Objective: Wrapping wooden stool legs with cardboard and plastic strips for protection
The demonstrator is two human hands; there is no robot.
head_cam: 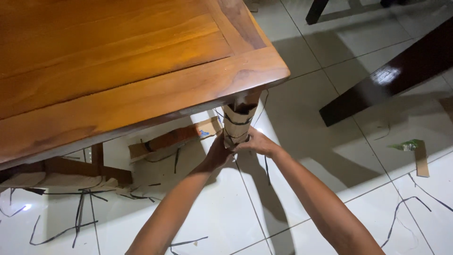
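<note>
Both hands are closed around the cardboard wrapping [238, 123] on the corner leg of the wooden table [141, 71], just beneath the tabletop edge: the left hand [218, 153] grips the near-left face and the right hand [257, 142] the near-right face, fingers together low on the sleeve. The cardboard is bound to the leg by thin black straps [234, 122], which run across it in at least two bands; whether either hand pinches a strap itself cannot be told. Judgement: working the wrapping well calls for one hand to brace the sleeve against the leg while the other pulls at a loosened band or edge, drawing along the leg rather than outward, since the cardboard would tear unevenly under a sideways tug. Loose black strap offcuts [80, 212] and a torn cardboard piece [174, 138] lie on the white tiled floor [226, 212] under the table; footing there merits care.
</note>
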